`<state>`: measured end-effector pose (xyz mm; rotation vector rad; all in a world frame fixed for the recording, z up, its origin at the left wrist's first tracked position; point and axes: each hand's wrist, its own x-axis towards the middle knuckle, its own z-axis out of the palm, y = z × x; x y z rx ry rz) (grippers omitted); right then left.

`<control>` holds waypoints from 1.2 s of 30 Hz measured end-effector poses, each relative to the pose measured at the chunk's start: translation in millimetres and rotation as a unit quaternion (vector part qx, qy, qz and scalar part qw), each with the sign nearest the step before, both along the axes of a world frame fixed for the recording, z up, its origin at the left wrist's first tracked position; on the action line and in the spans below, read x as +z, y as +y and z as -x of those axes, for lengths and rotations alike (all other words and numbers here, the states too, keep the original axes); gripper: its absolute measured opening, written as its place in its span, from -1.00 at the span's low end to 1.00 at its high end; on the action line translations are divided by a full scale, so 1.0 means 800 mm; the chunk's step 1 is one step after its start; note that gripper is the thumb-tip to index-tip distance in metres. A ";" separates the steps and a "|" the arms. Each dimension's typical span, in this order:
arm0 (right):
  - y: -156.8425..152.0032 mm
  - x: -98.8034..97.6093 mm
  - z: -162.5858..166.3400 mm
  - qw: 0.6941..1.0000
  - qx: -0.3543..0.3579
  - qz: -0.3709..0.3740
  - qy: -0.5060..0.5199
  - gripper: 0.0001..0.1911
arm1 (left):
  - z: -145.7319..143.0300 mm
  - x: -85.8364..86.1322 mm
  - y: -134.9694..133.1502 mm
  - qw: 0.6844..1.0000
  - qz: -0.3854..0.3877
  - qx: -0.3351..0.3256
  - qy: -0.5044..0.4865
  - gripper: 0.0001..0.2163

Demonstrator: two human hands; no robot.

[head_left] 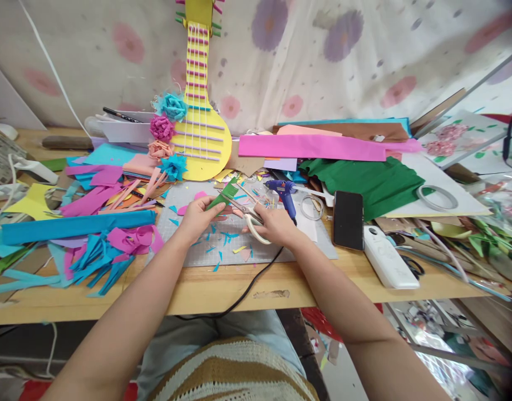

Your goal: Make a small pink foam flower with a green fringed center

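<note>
**Scissors at a folded green strip**

Over the grey cutting mat (256,253), our left hand (196,218) pinches a folded green paper strip (224,195), fringed at its upper end. Our right hand (275,224) grips white-handled metal scissors (248,217), blades parted at the strip's edge. A blue glue gun (283,192) lies just behind.

You grip matt green paper (226,194) and scissors (250,218) with probably plastic handles. Your table (222,289) is smooth bare wood; the phone (348,219) looks glossy.
</note>
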<state>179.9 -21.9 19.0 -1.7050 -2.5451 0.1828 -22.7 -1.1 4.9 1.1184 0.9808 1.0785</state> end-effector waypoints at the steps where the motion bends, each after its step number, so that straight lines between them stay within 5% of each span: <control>1: 0.000 0.001 -0.001 1.000 0.002 0.003 0.004 -0.47 | 0.001 0.000 0.000 1.000 0.002 -0.003 0.002 -0.65; 36: -0.002 0.000 0.006 1.000 0.019 0.014 0.019 -0.49 | -0.004 -0.006 0.000 1.000 -0.008 0.001 -0.005 -0.67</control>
